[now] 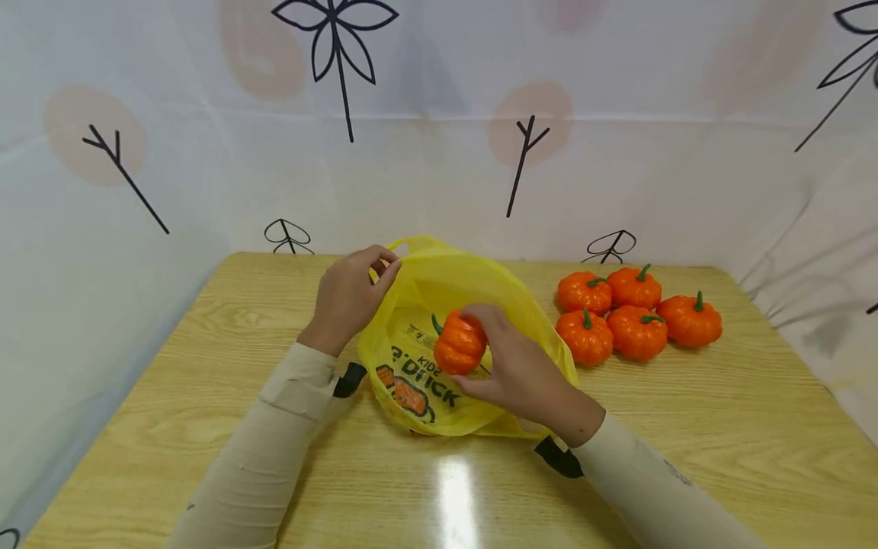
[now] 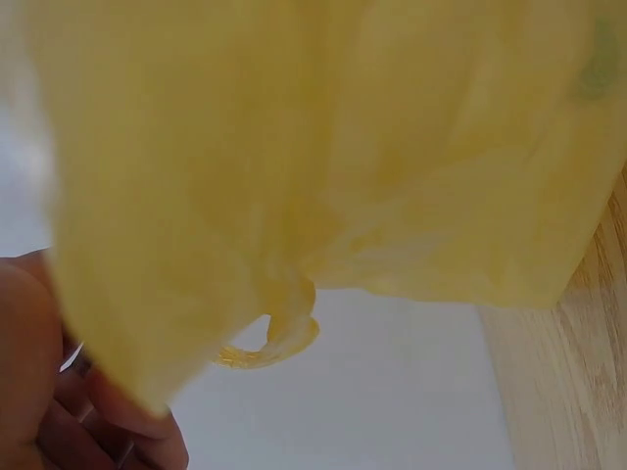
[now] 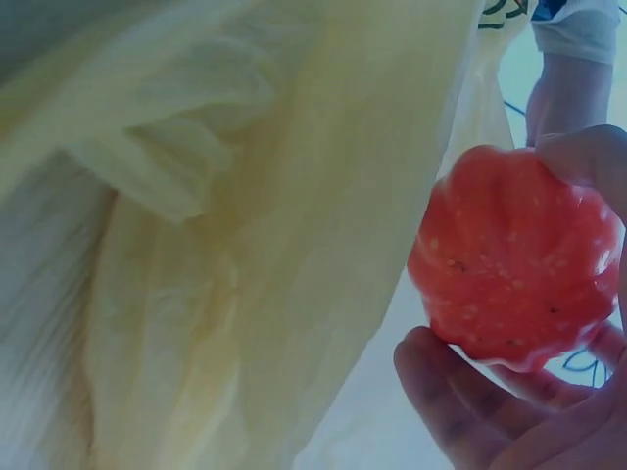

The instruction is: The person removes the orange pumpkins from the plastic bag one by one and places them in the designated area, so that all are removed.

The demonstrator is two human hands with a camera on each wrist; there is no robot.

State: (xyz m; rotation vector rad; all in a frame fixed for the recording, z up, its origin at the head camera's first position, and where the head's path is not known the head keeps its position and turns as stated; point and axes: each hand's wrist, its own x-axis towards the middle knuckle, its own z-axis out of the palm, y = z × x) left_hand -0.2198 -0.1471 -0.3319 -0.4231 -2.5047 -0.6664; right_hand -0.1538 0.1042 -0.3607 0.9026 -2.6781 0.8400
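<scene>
A yellow plastic bag (image 1: 507, 286) with printed lettering stands with its mouth spread wide on the table. At the upper left of the opening, my left hand (image 1: 353, 290) pinches the bag's edge between thumb and fingers; the left wrist view shows the bag's side (image 2: 392, 147) hanging from those fingers (image 2: 147, 431). My right hand (image 1: 517, 370) grips a small orange toy pumpkin (image 1: 458, 343) over the bag's mouth, its green stem pointing left. In the right wrist view, the pumpkin's ribbed underside (image 3: 519, 255) sits between thumb and fingers.
Several more orange pumpkins (image 1: 636, 333) with green stems cluster on the wooden table (image 1: 226, 358) to the right of the bag. Behind the table's far edge hangs a white patterned cloth (image 1: 425, 175). Black straps (image 1: 557, 457) circle the wrists.
</scene>
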